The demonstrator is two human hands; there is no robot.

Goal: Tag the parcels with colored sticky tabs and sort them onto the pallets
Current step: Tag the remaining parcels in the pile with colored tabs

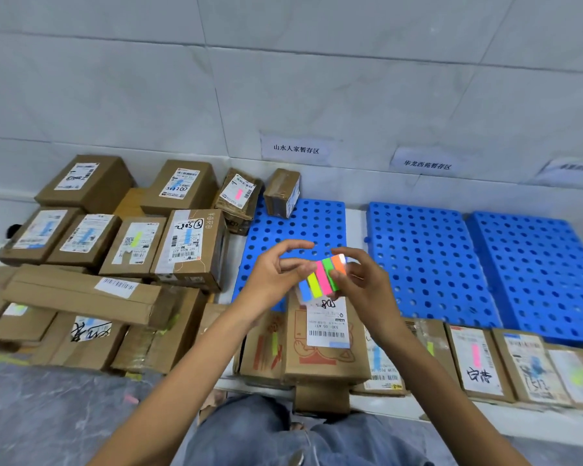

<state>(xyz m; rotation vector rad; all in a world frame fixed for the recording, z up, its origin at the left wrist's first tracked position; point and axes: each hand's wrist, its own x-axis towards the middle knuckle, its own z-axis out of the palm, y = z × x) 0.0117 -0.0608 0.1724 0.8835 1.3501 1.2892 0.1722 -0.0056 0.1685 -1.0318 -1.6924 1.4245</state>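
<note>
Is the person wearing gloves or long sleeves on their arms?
No gloves. The left hand and right hand are bare, and no rings show. The forearms are bare too: no sleeves, watch or bracelet in view. Below them, blue jeans cover the lap.

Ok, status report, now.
Right hand grips sticky tab pad; left hand at its edge, pinch unclear. Pallets ahead, one parcel on them. Nothing blocking.

Bright, even light; soft shadows, edges bent, slight blur.
</note>
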